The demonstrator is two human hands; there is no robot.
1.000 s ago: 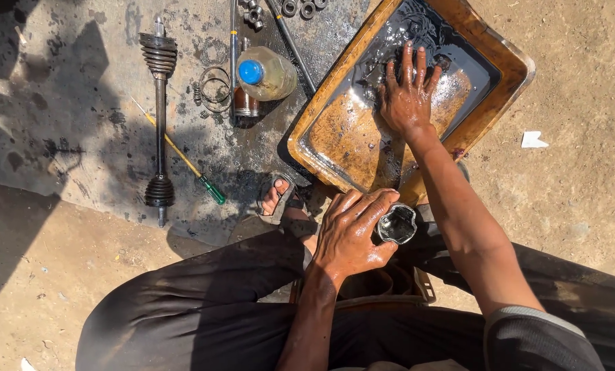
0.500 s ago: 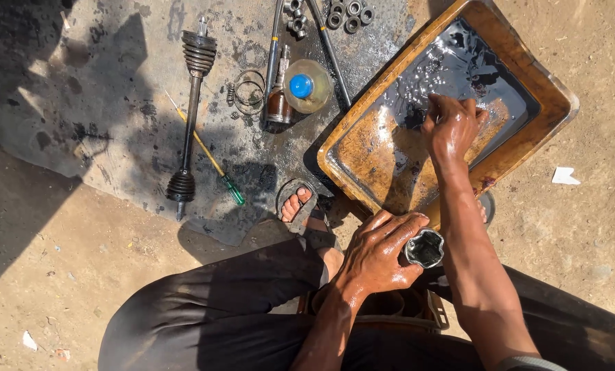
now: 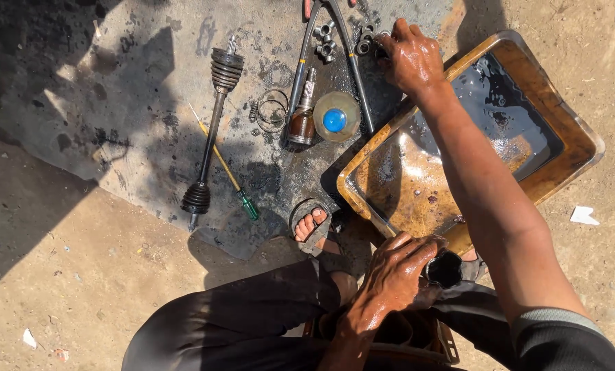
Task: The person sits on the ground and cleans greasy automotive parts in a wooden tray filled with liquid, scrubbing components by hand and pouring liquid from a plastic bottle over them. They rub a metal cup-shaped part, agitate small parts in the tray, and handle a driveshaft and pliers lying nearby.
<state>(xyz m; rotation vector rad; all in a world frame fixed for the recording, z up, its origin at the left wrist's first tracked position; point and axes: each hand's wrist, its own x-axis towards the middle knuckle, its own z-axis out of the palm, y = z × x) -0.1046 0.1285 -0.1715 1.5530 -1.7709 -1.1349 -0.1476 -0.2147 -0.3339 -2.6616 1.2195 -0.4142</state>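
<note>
left hand (image 3: 397, 271) is gripping a dark metal cup-shaped joint housing (image 3: 445, 269) just above the lap, open mouth facing up, fingers wrapping its side. right hand (image 3: 410, 58) is reaching across to a cluster of small metal rollers (image 3: 324, 48) on the mat, fingers curling over them; cannot tell whether it is pinching one. between the hands one rusty tray (image 3: 568, 165) is holding dark oil. further out on the oil-stained mat (image 3: 115, 124): one drive shaft (image 3: 211, 130) with two rubber boots, one green-handled screwdriver (image 3: 228, 175), one blue-capped jar (image 3: 336, 117), wire clamp rings (image 3: 273, 110). all is sitting on sunlit dirt ground (image 3: 80, 288), outdoors; one sandalled foot (image 3: 312, 227) is resting at the mat edge
</note>
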